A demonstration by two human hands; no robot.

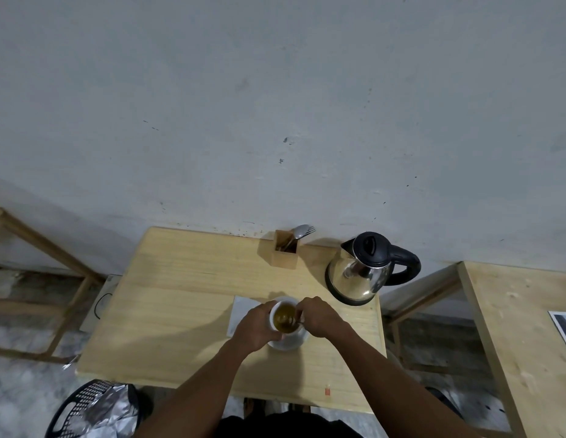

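Note:
A white cup [272, 314] of dark yellow-brown liquid stands on a white saucer [291, 341] near the middle of the wooden table [180, 295]. My left hand [255, 327] wraps around the cup's left side. My right hand [319, 316] pinches a metal spoon [296, 324] whose bowl is in the liquid. A grey mat [240, 312] lies under the saucer.
A steel electric kettle [362, 273] with a black lid and handle stands at the back right. A wooden holder [285, 252] with cutlery is at the back by the wall. A black basket [95, 409] lined with foil sits on the floor at left. Another table [522, 336] is at right.

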